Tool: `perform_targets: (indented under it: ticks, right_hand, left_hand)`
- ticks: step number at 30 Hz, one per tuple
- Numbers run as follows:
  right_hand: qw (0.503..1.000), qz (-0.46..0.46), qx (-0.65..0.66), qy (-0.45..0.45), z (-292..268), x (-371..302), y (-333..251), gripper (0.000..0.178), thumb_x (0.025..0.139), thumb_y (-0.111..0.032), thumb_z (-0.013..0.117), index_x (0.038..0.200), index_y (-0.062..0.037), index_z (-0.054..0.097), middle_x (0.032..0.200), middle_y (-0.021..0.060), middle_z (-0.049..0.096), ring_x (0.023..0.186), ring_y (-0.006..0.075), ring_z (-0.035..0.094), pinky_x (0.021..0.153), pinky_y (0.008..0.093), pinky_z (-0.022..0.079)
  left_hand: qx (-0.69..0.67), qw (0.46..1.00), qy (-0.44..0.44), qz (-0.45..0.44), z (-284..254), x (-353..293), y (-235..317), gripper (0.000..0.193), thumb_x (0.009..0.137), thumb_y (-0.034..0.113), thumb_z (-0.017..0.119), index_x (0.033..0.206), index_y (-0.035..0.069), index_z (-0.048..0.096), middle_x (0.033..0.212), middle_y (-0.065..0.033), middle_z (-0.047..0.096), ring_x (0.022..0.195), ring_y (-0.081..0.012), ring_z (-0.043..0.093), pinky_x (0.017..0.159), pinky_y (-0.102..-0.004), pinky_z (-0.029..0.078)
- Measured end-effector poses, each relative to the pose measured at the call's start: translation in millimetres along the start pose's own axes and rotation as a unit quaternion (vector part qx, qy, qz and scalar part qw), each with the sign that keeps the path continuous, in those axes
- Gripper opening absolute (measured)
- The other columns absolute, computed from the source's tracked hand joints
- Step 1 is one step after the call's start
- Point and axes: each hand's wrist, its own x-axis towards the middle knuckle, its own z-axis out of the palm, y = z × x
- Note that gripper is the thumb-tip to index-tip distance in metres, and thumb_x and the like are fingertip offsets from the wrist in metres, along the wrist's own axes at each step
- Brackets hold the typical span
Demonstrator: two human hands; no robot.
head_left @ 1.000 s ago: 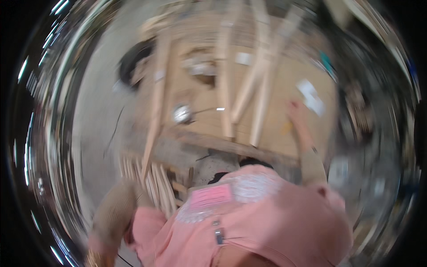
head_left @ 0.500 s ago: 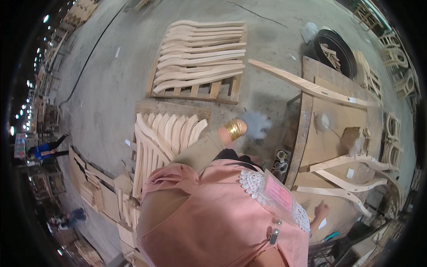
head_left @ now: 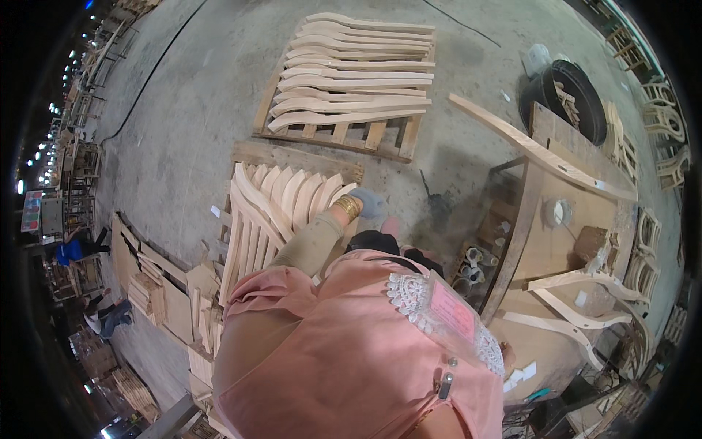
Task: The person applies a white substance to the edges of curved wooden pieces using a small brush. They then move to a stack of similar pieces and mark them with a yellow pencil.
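Observation:
My left hand (head_left: 371, 204), in a grey-blue glove with a gold band at the wrist, is at the right end of a stack of curved wooden pieces (head_left: 295, 194) shaped like chair legs. Its fingers are blurred, and I cannot tell whether they touch the wood. Only a sliver of my right hand (head_left: 508, 354) shows beside my pink top, over the worktable (head_left: 545, 338); its fingers are hidden. On that table lie several loose curved wooden pieces (head_left: 578, 282), and one long curved piece (head_left: 541, 152) juts past its far edge.
Beyond the near stack, a pallet (head_left: 338, 134) bears a row of similar pieces. A black tub (head_left: 537, 102) with wood scraps stands behind the table. A clear round container (head_left: 557, 213) and a brown block (head_left: 591, 245) sit on the tabletop. Two people (head_left: 73, 250) are far left.
My left hand has moved left and slightly nearer, to the end of the near stack. My right hand has drawn back behind my torso. The whole view has shifted.

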Motion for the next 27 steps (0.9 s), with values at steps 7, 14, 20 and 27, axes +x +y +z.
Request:
perform_targets:
  ticks: [7,14,20,27]
  right_hand:
    - [0.948,-0.244,0.176,0.102,-6.1,-16.7,-27.0,0.021,0.086,-0.020,0.062,0.082,-0.0014,0.054,0.059,0.0108,0.053,0.040,0.0171,0.047,0.035,0.0265,0.035]
    - [0.862,-0.496,0.091,0.048,-5.6,-110.6,-163.4,0.026,0.088,-0.011,0.055,0.114,-0.0061,0.057,0.105,0.0104,0.064,0.078,0.0191,0.062,0.064,0.0269,0.047]
    - [0.719,-0.622,0.104,-0.292,107.8,-150.9,-267.6,0.025,0.090,-0.013,0.056,0.112,-0.0014,0.056,0.121,0.0161,0.056,0.096,0.0216,0.063,0.070,0.0294,0.050]
    - [0.650,-0.621,-0.123,-0.421,297.7,-277.7,-239.5,0.021,0.091,-0.015,0.059,0.102,0.0034,0.060,0.082,0.0074,0.065,0.071,0.0136,0.061,0.066,0.0240,0.050]
  left_hand:
    - [-0.034,0.999,0.010,-0.005,-1.1,18.3,-14.8,0.048,0.079,0.046,0.050,0.112,0.014,0.060,0.114,-0.0157,0.061,0.104,-0.0329,0.058,0.090,-0.0405,0.044]
    - [-0.088,0.995,-0.036,-0.035,22.9,20.5,-12.1,0.046,0.077,0.043,0.052,0.106,0.009,0.064,0.110,-0.0172,0.062,0.104,-0.0331,0.058,0.090,-0.0391,0.044]
    - [-0.242,0.955,0.168,-0.042,52.3,-4.8,-60.8,0.046,0.078,0.044,0.053,0.104,0.007,0.064,0.107,-0.0166,0.063,0.100,-0.0337,0.059,0.087,-0.0392,0.045]
    - [-0.392,0.858,0.244,-0.226,135.9,-108.3,-79.1,0.040,0.080,0.039,0.054,0.098,0.005,0.063,0.093,-0.0165,0.065,0.092,-0.0333,0.061,0.079,-0.0378,0.047]
